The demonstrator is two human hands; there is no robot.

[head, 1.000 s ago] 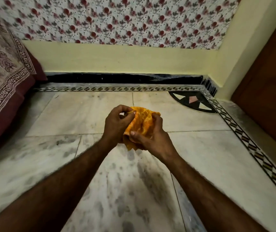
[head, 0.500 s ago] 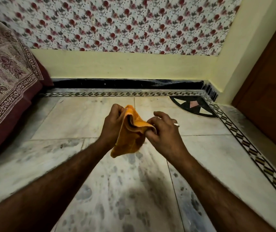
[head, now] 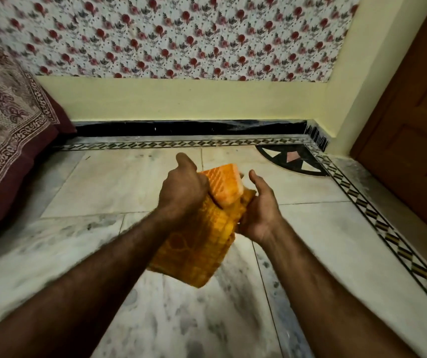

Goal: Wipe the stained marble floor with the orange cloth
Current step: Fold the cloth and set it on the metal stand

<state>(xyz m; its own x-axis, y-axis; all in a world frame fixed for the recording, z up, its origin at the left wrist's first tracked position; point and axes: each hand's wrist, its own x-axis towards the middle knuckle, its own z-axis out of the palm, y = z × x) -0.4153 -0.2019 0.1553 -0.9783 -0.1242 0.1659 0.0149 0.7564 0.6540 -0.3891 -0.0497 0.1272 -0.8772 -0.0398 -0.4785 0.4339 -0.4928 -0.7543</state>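
Note:
The orange cloth [head: 202, 244] hangs in the air between my two hands, above the floor. Its upper part is folded over and its lower part drapes down toward me. My left hand [head: 181, 189] grips the cloth's top left, fingers closed around it. My right hand [head: 261, 210] holds the cloth's right edge, palm turned inward and thumb raised. The marble floor [head: 186, 319] below carries dark grey smudges and blotches, thickest in the tiles nearest me.
A bed with a patterned maroon cover [head: 5, 140] stands at the left. A wooden door [head: 414, 120] is at the right. A black skirting [head: 181, 127] and a patterned inlay border [head: 378, 223] edge the floor, with a corner inlay [head: 290, 158] ahead.
The cloth was bunched between both hands. It has unfolded and now hangs longer, with its top flipped over. Both hands stayed on it and moved slightly apart.

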